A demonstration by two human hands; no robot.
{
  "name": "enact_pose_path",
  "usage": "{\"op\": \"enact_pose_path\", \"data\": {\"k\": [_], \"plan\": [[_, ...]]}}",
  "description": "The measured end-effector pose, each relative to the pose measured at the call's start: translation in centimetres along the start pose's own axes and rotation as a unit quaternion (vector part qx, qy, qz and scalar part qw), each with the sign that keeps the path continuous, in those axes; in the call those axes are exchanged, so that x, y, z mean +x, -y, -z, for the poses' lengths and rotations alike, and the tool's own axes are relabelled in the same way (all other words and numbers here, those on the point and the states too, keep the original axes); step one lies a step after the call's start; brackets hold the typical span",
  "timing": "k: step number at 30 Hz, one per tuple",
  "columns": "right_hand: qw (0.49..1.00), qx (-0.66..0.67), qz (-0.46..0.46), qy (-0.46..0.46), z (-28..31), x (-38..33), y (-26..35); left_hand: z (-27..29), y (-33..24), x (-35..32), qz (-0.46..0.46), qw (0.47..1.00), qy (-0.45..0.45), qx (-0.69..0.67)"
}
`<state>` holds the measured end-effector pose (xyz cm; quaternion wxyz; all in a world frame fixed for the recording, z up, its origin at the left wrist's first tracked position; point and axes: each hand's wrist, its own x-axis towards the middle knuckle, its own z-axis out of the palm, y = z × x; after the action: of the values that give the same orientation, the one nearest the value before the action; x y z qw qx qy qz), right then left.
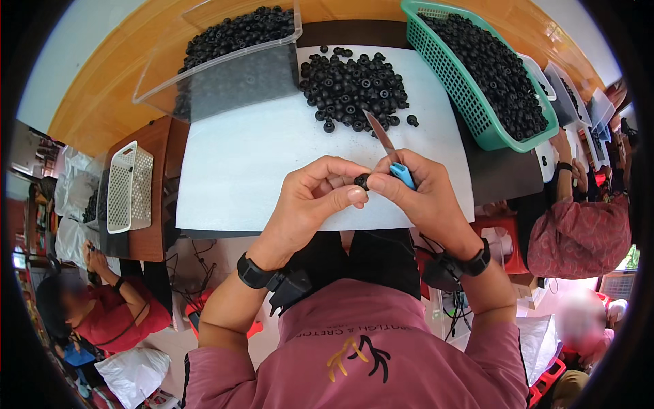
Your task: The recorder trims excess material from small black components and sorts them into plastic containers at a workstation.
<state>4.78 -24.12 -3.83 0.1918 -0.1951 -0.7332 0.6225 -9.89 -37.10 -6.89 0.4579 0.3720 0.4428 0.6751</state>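
Observation:
My left hand pinches a small black rubber part between thumb and fingers, just above the near edge of the white sheet. My right hand grips a knife with a blue handle; its blade points up and away toward the pile. The right thumb touches the black part too. A loose pile of the same black parts lies on the far side of the sheet.
A clear plastic tub of black parts stands at the back left, a green basket full of them at the right. A white basket sits on a side table left. Other people work at left and right.

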Motion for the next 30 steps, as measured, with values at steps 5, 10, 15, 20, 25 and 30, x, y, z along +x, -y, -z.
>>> {"op": "enact_pose_path", "data": {"k": [5,10,15,20,25,30], "plan": [[0.999,-0.029,0.026,-0.011,-0.05,-0.19,-0.16,0.20,0.66,0.00,0.018,0.997,0.007,-0.079],[0.963,-0.180,0.195,-0.039,0.11,-0.45,-0.35,0.08,0.68,-0.02,0.009,0.993,-0.008,-0.121],[0.913,-0.312,0.256,-0.056,0.25,-0.63,-0.61,-0.27,0.06,-0.17,0.002,0.993,-0.005,-0.119],[0.887,-0.349,0.293,-0.079,0.40,-0.55,-0.75,-0.30,0.22,-0.24,0.007,0.991,0.003,-0.135],[0.889,-0.344,0.294,-0.073,0.72,-0.53,-0.76,-0.31,0.27,-0.28,0.019,0.988,0.015,-0.152],[0.887,-0.347,0.297,-0.068,0.71,-0.70,-0.37,-0.41,0.37,-0.10,0.008,0.985,0.018,-0.173]]}}
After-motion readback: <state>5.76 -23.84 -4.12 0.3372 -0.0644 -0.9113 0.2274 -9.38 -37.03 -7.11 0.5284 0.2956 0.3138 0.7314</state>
